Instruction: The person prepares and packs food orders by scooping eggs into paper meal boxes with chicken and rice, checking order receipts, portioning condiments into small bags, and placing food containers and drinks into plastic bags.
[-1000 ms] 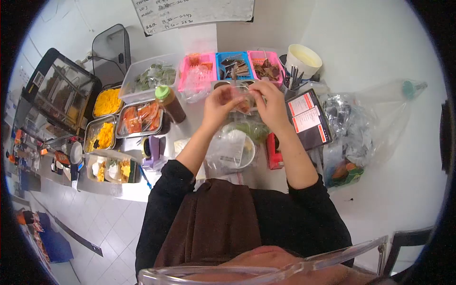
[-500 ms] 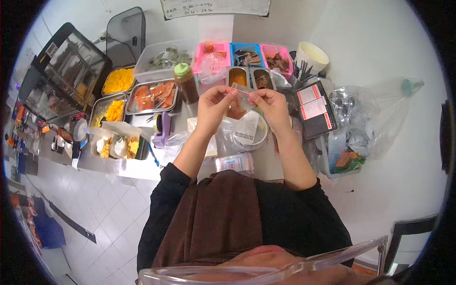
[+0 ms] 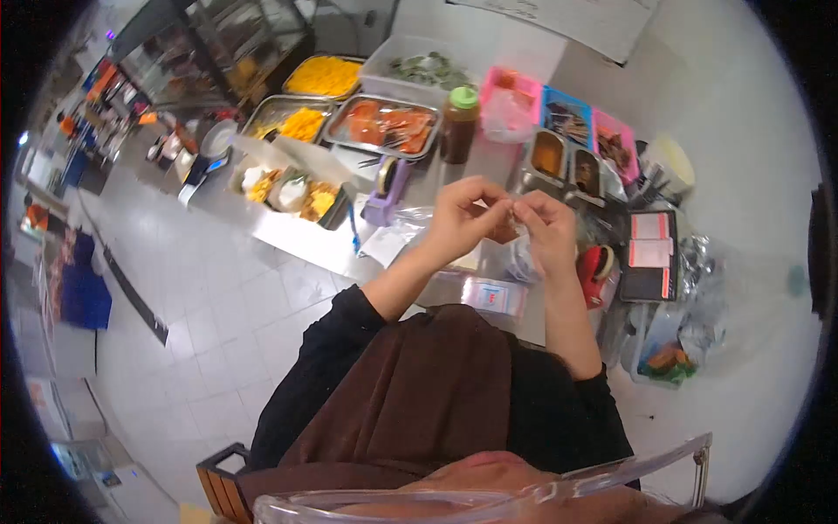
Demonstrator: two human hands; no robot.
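A: Start at the left. What's on the surface (image 3: pixel 288 236)?

B: An open box of small food portions (image 3: pixel 284 188) near its edge, then steel trays behind: one of yellow pieces (image 3: pixel 301 122), one of orange-red pieces (image 3: pixel 384 127). Next come a brown sauce bottle with a green cap (image 3: pixel 458 122) and a purple tape dispenser (image 3: pixel 388 188).

A: And the hands?

B: The left hand (image 3: pixel 463 218) and right hand (image 3: pixel 550 231) meet above the surface, in front of the chest. Each grip is a fingertip pinch, closed on the top edge of a small clear bag (image 3: pixel 504 229) with something reddish-brown inside.

A: So how far along is it?

B: By my reading, the filling is already in and the hands are working the bag's mouth. I can't tell whether it is sealed. Below the hands a flat packet with a printed label (image 3: pixel 493 295) lies on the surface; I can't tell whether it is a finished one.

A: Further right?

B: Two small steel tubs of brown sauce (image 3: pixel 563 162), pink and blue baskets (image 3: pixel 567 109) behind them, a red tape dispenser (image 3: pixel 595 271), a black device with red-and-white labels (image 3: pixel 650 253), and crumpled clear plastic (image 3: pixel 698 279).
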